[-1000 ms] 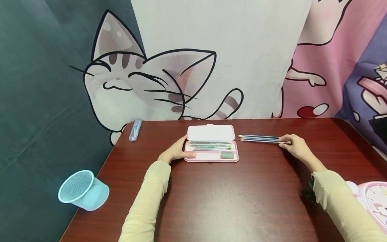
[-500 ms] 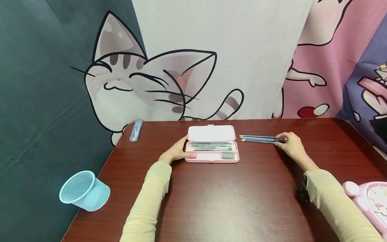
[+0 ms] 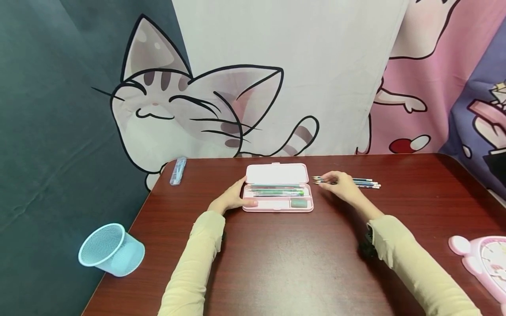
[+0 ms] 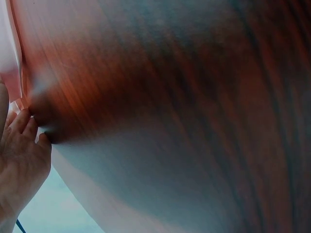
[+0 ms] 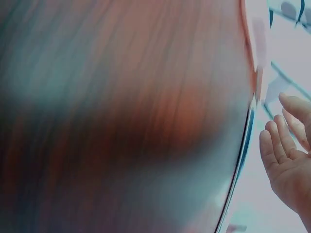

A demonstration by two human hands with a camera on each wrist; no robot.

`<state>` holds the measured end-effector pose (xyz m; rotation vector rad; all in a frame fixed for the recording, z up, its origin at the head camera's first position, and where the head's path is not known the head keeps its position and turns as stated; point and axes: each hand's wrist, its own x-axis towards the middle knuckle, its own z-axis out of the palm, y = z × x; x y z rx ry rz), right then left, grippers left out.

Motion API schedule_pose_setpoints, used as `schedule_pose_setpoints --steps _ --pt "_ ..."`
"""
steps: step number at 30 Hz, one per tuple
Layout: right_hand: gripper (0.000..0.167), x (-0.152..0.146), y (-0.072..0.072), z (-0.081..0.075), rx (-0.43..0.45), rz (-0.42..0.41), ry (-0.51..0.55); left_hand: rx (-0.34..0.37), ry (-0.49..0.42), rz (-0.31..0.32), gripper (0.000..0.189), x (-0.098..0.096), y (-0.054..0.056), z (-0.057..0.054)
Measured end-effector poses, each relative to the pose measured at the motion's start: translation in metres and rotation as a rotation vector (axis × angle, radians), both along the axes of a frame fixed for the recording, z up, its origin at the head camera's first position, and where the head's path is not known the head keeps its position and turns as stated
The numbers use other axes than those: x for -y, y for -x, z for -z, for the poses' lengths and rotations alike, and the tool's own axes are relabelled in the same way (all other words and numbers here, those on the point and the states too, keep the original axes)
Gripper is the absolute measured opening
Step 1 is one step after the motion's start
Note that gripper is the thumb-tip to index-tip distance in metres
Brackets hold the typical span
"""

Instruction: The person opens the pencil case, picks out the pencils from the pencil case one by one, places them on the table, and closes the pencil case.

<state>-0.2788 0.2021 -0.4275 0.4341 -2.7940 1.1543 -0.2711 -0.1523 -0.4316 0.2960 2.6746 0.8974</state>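
Observation:
A pink pencil case (image 3: 272, 204) lies with its lid back in the middle of the head view. Inside are several green-toned pens or pencils (image 3: 276, 192) and a grey-green block (image 3: 298, 202) that looks like an eraser. My left hand (image 3: 230, 198) grips the case's left end, thumb over its front compartment. To the right of the case, several pencils (image 3: 367, 184) lie side by side, tips toward it. Over their tip ends is my right hand (image 3: 341, 188), which covers part of them. In the right wrist view that hand (image 5: 289, 165) has relaxed fingers beside the pencils (image 5: 238, 170), with nothing held.
A blue mesh pen holder (image 3: 128, 254) stands at the table's left edge. A light-blue flat item (image 3: 178, 171) lies at the back left corner. On the right is a pink clock (image 3: 472, 263). A cartoon-printed cloth (image 3: 336, 66) hangs behind the brown table (image 3: 300, 263).
My right hand has let go of the pencils' rear ends and moved left to their tips. The pencils' back ends now show. My left hand stays on the pencil case.

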Motion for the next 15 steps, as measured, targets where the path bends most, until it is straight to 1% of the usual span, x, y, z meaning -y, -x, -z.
schedule_pose_setpoints --steps 4,7,11,15 --pt "0.020 0.027 0.001 -0.003 -0.004 -0.062 0.026 0.000 -0.007 -0.005 0.105 0.000 -0.001 -0.001" --pt "0.015 0.044 0.001 -0.004 0.001 -0.120 0.025 0.002 -0.001 -0.010 0.105 0.000 -0.001 -0.001" --pt "0.012 0.056 0.002 -0.003 0.011 -0.189 -0.017 0.001 0.006 -0.007 0.104 0.001 -0.001 -0.001" --pt "0.010 0.063 0.002 -0.002 0.003 -0.226 -0.064 -0.006 0.008 0.001 0.104 0.002 0.000 0.001"
